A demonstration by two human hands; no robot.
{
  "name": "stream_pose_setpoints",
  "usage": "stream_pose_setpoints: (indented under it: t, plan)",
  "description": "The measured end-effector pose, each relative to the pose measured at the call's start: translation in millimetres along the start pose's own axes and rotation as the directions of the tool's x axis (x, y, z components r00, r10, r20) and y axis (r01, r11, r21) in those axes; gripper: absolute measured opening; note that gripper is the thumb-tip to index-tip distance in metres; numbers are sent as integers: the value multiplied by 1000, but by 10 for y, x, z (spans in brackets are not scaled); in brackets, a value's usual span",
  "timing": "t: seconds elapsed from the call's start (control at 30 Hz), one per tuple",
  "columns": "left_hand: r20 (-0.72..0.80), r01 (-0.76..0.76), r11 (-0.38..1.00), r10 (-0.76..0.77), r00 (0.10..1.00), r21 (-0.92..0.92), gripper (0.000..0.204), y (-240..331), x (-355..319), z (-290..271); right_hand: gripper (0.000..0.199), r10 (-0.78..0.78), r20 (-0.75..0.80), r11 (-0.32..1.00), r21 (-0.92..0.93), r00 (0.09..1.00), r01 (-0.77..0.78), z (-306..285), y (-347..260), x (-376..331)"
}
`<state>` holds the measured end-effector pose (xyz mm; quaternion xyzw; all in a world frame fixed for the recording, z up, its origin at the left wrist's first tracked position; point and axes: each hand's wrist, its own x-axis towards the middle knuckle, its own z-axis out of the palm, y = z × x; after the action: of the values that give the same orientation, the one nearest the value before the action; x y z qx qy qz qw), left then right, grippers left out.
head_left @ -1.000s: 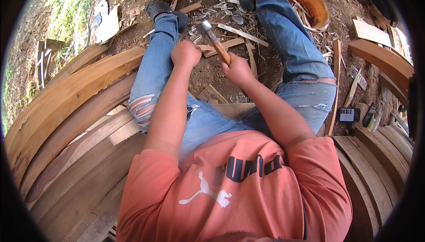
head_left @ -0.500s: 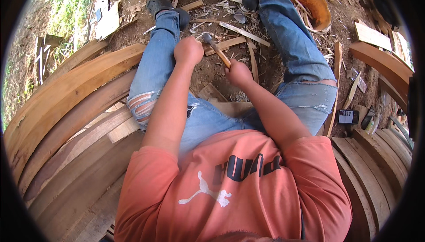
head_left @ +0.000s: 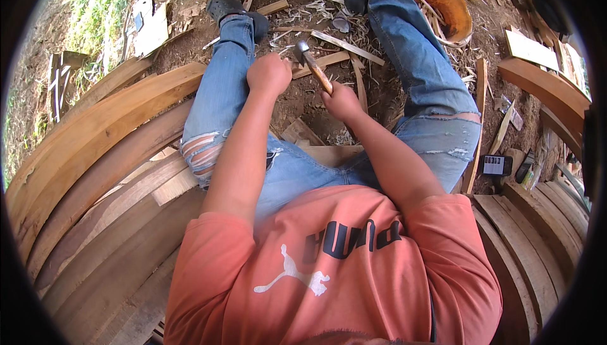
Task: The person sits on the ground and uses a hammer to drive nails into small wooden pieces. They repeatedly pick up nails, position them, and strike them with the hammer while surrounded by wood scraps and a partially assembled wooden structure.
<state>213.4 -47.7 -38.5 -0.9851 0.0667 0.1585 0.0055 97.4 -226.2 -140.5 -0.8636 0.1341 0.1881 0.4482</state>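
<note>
My right hand (head_left: 341, 102) grips the wooden handle of a hammer (head_left: 310, 60). Its metal head hangs just right of my left hand (head_left: 269, 73). The left hand is closed in a fist over the dirt between my legs, and whatever is inside it is hidden. I sit with my blue-jeaned legs (head_left: 221, 92) spread apart. A pale wooden block (head_left: 329, 152) lies in front of my lap, under my right forearm.
Long curved wooden planks (head_left: 107, 130) are stacked on my left, and more planks (head_left: 537, 231) on my right. An orange bowl (head_left: 442, 10) sits by my right foot. Wood strips and shavings (head_left: 344, 45) litter the dirt. A small black device (head_left: 496, 165) lies by my right thigh.
The hammer head dipped toward my left fist, then lifted slightly and shifted right. Both hands stayed almost where they were.
</note>
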Motion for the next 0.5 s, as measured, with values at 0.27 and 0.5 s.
stream_pose_setpoints:
  t: [0.27, 0.5]
  plan:
    - [-38, -5, 997, 2, 999, -71, 39, -68, 4, 111, 36, -46, -62, 985, 162, 997, 55, -67, -177, -9]
    - [-31, 18, 998, -20, 999, -59, 38, -36, -10, 58, 40, 49, -1, 996, 70, 999, -49, -74, 3, 76]
